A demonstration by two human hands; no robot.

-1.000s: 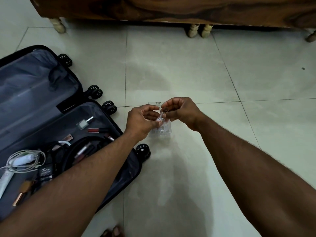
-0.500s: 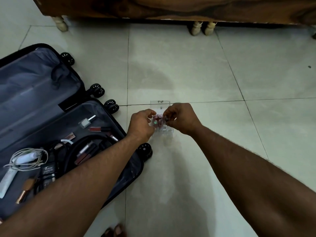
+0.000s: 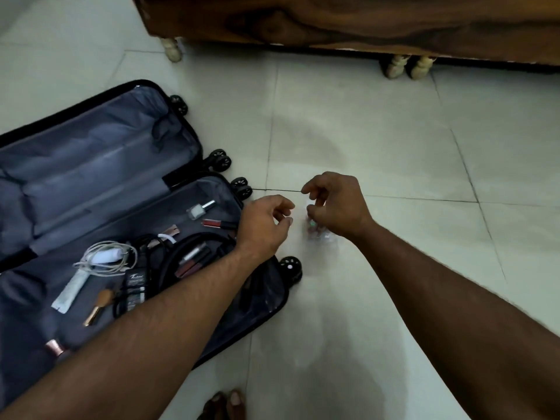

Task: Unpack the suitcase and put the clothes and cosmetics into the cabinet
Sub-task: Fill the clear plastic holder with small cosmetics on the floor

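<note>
Both hands hover over a small clear box on the tile floor, just right of the open suitcase. Left hand loosely curled, holding nothing. Right hand curled over the box; can't tell if it's gripping anything.

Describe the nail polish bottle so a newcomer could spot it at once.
Start at the open suitcase on the floor, then its nearer half, far corner by the wheels. The nail polish bottle lies there, above a red lip gloss tube; it alone has pale contents and a silvery cap.
</note>
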